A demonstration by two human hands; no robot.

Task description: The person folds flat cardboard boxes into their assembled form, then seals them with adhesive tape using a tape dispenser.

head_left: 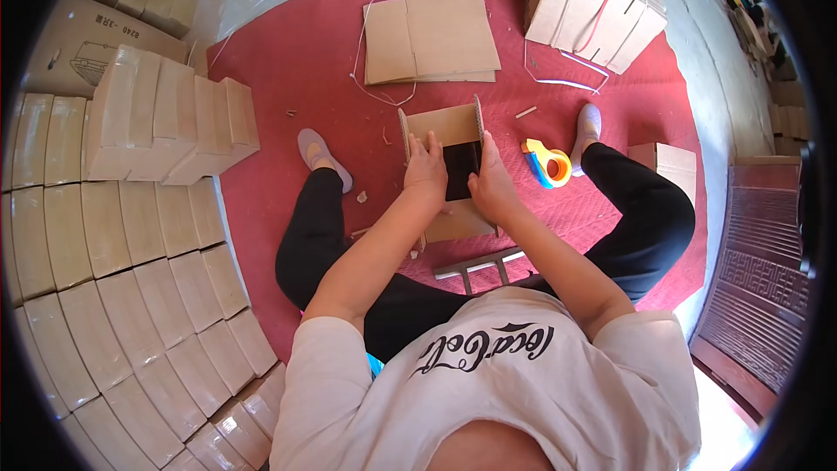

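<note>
Between my legs is an open cardboard box (453,225), with flaps standing up and a dark interior. My left hand (425,176) grips its left side, fingers pointing away from me along the wall. On the opposite side, my right hand (495,181) is closed around the right wall, with the thumb toward the dark middle. What lies in the dark part, if anything, I cannot make out. A tape dispenser (558,176) in orange, yellow and blue lies on the red mat to the right of the box.
Flat cardboard sheets (432,35) lie ahead on the red mat (305,44). A strapped bundle of folded cardboard (593,9) stands at the far right. Stacked boxes (113,244) line the left. A small box (667,166) sits beyond my right knee; a metal frame (479,269) lies near my lap.
</note>
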